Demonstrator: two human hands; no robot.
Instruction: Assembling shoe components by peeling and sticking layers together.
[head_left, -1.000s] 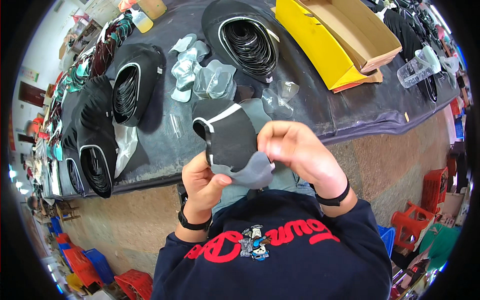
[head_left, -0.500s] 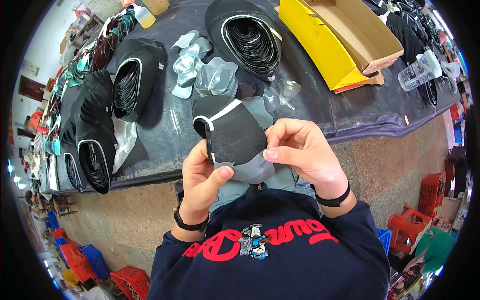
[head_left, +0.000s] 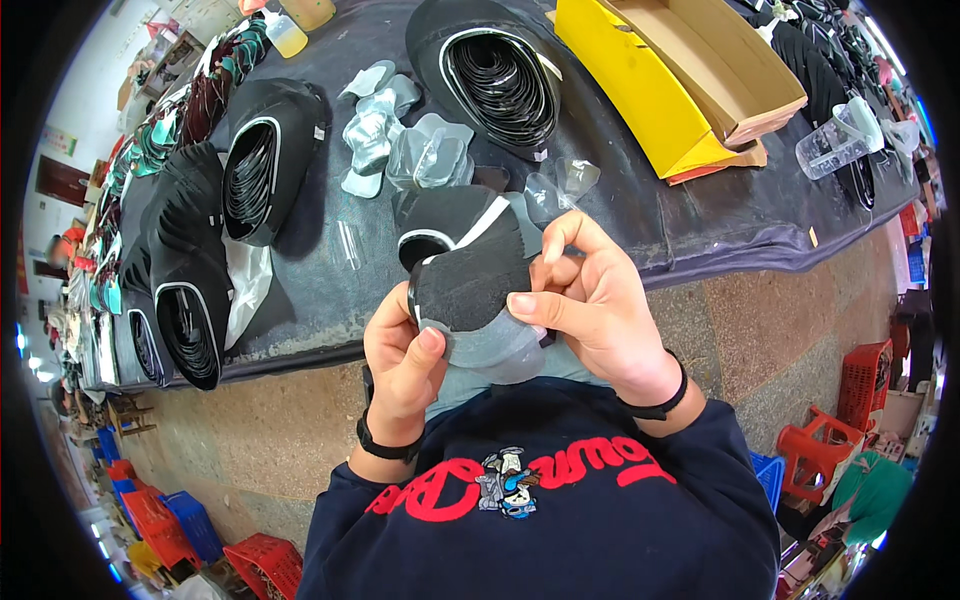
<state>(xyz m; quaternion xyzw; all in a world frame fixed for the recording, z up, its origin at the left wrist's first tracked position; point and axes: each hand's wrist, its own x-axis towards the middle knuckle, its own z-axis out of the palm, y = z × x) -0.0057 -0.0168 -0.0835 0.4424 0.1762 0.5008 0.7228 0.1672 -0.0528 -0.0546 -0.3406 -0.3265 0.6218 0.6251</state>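
Observation:
Over the table's near edge I hold a black fabric shoe upper (head_left: 470,288) with white edging round its opening. A translucent grey stiffener piece (head_left: 497,352) lies along its near, rounded end. My left hand (head_left: 398,355) is closed on the left side, its thumb pressing on the grey piece. On the right side, my right hand (head_left: 592,310) pinches the upper's edge and the grey piece with its thumb; the index finger is raised and bent. Just beyond are stacked clear plastic pieces (head_left: 430,150) and a few loose clear pieces (head_left: 560,190).
Nested stacks of black uppers stand at the back (head_left: 470,40) and at the left (head_left: 285,110). A yellow box (head_left: 625,85) sits to the right, near a clear plastic cup (head_left: 840,140). A squeeze bottle (head_left: 286,36) stands far left. Red crates (head_left: 262,565) rest on the floor.
The upper has tilted, showing more of the grey piece at its near end. My right thumb has shifted slightly left, and my right index finger has lifted away from the upper.

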